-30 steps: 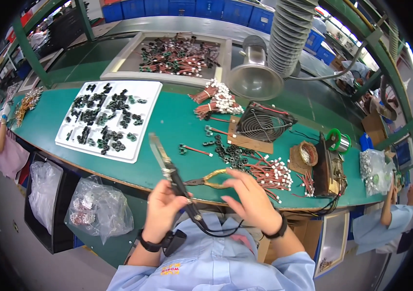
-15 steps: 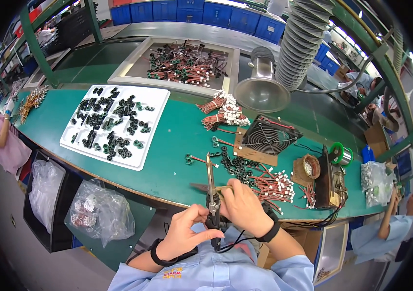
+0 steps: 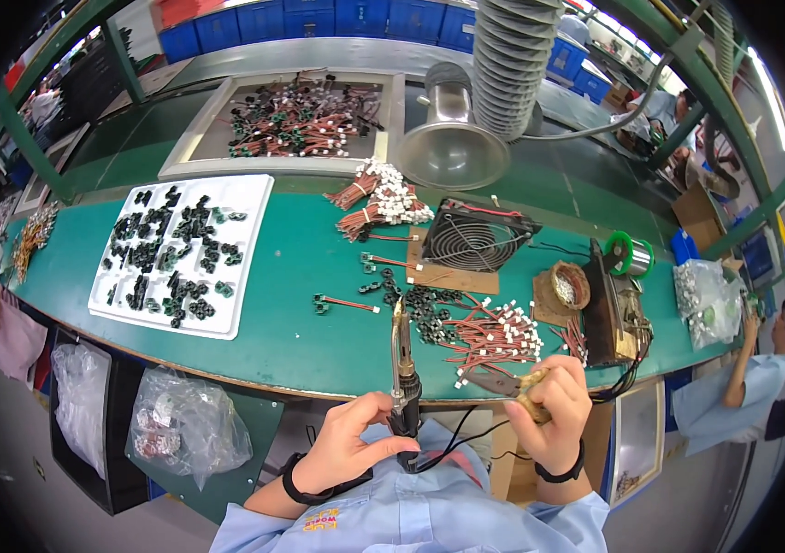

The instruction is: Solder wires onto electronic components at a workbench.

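Note:
My left hand (image 3: 348, 444) is closed round the black handle of a soldering iron (image 3: 402, 364), held upright at the bench's front edge with its tip up. Off to the right, my right hand (image 3: 555, 412) grips pliers (image 3: 495, 380) with yellowish wrapped handles; their dark jaws point left over the bench edge. Beyond the iron lie a pile of small black parts (image 3: 434, 318) and a heap of red-wired leads with white connectors (image 3: 501, 334). One green board with wires (image 3: 322, 304) lies alone to the left.
A white tray (image 3: 249, 267) of black and green parts lies left. At the back are a framed tray (image 3: 171, 158) of wired parts and a metal extraction hood (image 3: 452, 157). A fan (image 3: 475, 241), small tin (image 3: 569, 286) and green solder spool (image 3: 629, 255) stand right. Co-workers sit at both ends.
My right hand has moved right with the pliers, away from the soldering iron. My left hand still holds the iron in nearly the same place. The view has shifted to the right.

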Action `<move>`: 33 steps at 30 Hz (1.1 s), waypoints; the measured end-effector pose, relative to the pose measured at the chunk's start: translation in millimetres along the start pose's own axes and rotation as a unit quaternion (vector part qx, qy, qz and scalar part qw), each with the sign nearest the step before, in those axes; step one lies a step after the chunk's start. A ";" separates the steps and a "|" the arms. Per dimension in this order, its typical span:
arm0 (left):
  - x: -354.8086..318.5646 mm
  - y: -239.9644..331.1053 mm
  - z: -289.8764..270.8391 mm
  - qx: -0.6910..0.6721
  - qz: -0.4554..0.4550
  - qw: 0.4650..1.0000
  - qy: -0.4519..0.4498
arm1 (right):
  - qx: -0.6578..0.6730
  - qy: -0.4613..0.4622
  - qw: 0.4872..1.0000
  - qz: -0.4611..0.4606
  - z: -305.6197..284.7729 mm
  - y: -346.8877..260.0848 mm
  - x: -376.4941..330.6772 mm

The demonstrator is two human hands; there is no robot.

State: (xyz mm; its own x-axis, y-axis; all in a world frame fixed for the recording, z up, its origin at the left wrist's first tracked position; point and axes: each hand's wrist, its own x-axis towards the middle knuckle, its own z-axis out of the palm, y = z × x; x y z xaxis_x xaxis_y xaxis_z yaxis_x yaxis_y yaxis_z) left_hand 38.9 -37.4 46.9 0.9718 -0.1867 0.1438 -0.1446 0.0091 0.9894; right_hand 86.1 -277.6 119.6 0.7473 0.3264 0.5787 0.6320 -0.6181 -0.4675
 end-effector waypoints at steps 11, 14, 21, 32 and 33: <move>14.5 -4.8 10.3 -0.106 -0.040 0.992 -0.051 | -0.064 -0.019 0.990 -0.128 16.2 8.0 4.3; 16.1 -5.1 12.2 -0.130 -0.041 0.988 -0.069 | -0.069 -0.023 0.986 -0.147 20.0 9.7 5.3; 19.0 -2.0 13.3 -0.159 -0.043 0.982 -0.098 | -0.077 -0.008 0.986 -0.148 24.5 15.2 6.4; 18.0 -9.5 -4.6 -0.122 -0.100 0.977 -0.141 | -0.080 -0.057 0.961 -0.257 29.9 41.2 27.1; 16.2 -10.3 -8.3 -0.122 -0.107 0.975 -0.149 | -0.072 -0.069 0.959 -0.265 30.6 41.0 27.7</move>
State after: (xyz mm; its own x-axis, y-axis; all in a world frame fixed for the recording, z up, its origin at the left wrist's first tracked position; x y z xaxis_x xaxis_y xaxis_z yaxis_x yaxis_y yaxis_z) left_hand 57.7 -32.4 39.2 0.8722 -0.4872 -0.0431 0.1404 0.1650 0.9763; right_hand 139.0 -272.1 96.0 0.3549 0.7071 0.6116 0.9031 -0.4285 -0.0286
